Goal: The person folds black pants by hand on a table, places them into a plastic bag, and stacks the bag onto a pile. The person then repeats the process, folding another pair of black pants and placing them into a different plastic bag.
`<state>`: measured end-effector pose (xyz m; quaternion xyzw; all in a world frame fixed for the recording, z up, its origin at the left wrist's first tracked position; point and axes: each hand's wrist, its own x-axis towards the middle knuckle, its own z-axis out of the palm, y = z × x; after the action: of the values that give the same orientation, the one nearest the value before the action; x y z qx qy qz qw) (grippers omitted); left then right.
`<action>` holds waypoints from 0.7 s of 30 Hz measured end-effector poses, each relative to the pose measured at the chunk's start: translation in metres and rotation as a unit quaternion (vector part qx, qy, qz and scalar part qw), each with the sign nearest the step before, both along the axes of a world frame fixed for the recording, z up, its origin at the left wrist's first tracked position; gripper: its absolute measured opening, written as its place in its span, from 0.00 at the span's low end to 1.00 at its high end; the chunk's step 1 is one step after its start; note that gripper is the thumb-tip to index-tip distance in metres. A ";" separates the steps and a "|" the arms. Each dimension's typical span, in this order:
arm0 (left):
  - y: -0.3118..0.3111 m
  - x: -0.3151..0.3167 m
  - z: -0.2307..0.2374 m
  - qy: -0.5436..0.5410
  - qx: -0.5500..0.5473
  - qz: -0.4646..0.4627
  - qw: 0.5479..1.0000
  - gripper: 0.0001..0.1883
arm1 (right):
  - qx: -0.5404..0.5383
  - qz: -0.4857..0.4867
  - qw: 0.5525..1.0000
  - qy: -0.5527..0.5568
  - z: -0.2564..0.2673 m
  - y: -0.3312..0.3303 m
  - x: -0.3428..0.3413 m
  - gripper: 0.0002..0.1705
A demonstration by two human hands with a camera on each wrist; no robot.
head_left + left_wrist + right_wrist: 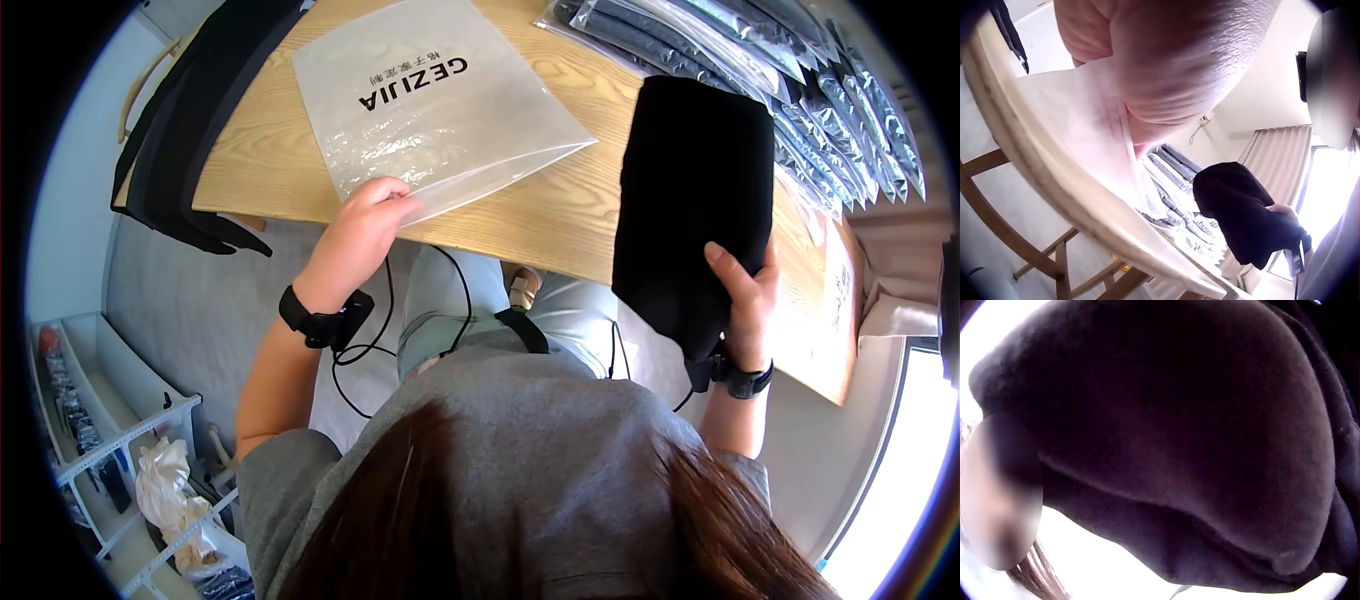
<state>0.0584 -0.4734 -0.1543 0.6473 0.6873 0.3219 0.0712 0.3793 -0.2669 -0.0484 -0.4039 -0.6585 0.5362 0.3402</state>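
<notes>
My left fingers (386, 190) pinch the bag (440, 130) by its open edge; bag on table (565, 215), around 12 o'clock. My right fingers (737, 278) grip folded black cloth (695, 190), held up at 2. Packs (740, 55) past it; dark garment (190, 120) at 10.

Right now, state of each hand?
Left hand: closed, holding the plastic bag by its edge.
Right hand: closed, holding the folded black cloth.
</notes>
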 end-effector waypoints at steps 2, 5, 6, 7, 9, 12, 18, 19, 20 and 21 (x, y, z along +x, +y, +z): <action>0.007 0.004 0.003 0.028 0.072 0.024 0.997 0.20 | 0.045 0.016 0.998 -0.041 0.001 -0.009 -0.006 0.26; 0.017 0.012 0.017 0.006 0.055 0.042 0.998 0.25 | 0.108 0.069 0.988 -0.081 0.005 -0.021 -0.020 0.27; 0.021 0.012 0.020 0.011 0.059 0.042 0.997 0.25 | 0.127 0.093 0.984 -0.086 0.002 -0.022 -0.023 0.27; 0.024 0.010 0.021 0.045 0.065 0.028 0.996 0.25 | 0.156 0.116 0.977 -0.093 -0.004 -0.022 -0.027 0.28; 0.023 0.006 0.019 0.147 0.073 0.027 0.986 0.28 | 0.257 0.178 0.944 -0.108 -0.011 -0.027 -0.040 0.29; 0.029 0.012 0.026 0.101 0.059 0.091 0.989 0.33 | 0.343 0.240 0.901 -0.113 -0.022 -0.034 -0.054 0.29; 0.044 0.019 0.044 -0.080 0.109 0.090 0.987 0.43 | 0.289 0.315 0.896 -0.119 -0.034 -0.038 -0.060 0.29; 0.044 0.020 0.044 -0.080 0.108 0.088 0.987 0.43 | 0.280 0.321 0.893 -0.141 -0.030 -0.038 -0.061 0.29; 0.043 0.021 0.044 -0.025 0.094 0.075 0.992 0.44 | 0.279 0.319 0.895 -0.141 -0.028 -0.038 -0.061 0.29; 0.042 0.021 0.044 0.030 0.081 0.062 0.994 0.45 | 0.272 0.328 0.893 -0.142 -0.026 -0.037 -0.062 0.29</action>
<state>0.0795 -0.4317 -0.1102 0.6168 0.6992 0.3609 -0.0224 0.3170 -0.3036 -0.0747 -0.1288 -0.9151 0.3536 0.1444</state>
